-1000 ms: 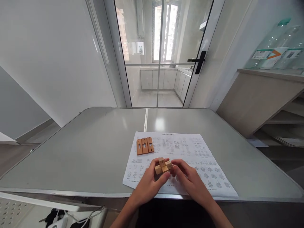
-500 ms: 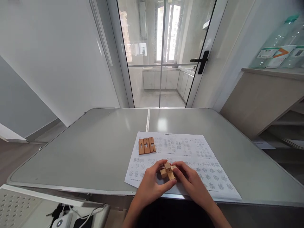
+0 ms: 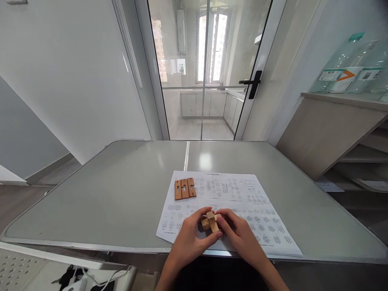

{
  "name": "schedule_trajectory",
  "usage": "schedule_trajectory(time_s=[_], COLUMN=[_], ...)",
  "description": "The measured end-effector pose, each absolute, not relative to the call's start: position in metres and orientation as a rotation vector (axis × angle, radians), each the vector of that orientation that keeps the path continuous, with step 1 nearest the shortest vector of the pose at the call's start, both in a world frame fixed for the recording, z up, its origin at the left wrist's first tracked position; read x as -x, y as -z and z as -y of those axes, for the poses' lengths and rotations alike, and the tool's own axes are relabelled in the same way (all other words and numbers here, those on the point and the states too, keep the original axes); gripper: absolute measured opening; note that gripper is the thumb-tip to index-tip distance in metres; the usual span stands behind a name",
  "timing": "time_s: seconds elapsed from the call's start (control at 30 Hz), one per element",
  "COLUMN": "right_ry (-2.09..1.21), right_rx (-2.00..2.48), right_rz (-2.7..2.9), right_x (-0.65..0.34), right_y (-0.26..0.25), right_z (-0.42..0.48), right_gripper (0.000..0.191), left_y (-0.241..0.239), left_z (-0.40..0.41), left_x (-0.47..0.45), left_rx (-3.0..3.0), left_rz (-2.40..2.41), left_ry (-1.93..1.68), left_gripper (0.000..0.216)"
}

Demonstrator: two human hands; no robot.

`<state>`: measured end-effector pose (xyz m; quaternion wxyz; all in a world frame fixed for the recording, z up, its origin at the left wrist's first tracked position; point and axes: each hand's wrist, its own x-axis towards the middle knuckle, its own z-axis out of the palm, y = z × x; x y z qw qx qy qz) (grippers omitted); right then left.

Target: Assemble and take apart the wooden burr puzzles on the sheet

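Wooden puzzle [image 3: 212, 224], gripped by both hands [image 3: 194, 236], has turned slightly since a second ago.

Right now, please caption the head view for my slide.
Left hand and right hand hold crossed wooden blocks over a printed sheet.

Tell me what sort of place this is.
Probably a room in a home: low pale cabinets beyond the glass door suggest a kitchen, and large clear bottles stand on a wood-toned shelf unit.
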<state>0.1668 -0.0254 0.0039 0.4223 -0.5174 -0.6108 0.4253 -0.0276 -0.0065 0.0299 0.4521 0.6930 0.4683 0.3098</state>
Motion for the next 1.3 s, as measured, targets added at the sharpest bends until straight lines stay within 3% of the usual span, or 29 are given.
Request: schedule_trajectory(time_s=[0.3,1.3], right_ry=[-1.076,-1.05], right_rx=[1.312,1.315], right_rz=[1.522,1.526], right_x=[-0.1668,-0.169], right_y=[-0.0046,0.0004], right_z=[0.0263,0.028], right_gripper=[0.041,0.041], left_y=[-0.0241,-0.0282], left_z=[0.0066,0.0048], left_x=[0.029,0.0282], left_rx=[-1.692,-1.709], left_rz=[-1.162,-1.135], left_ry=[-0.735,-0.753], left_gripper=[0.068,0.061])
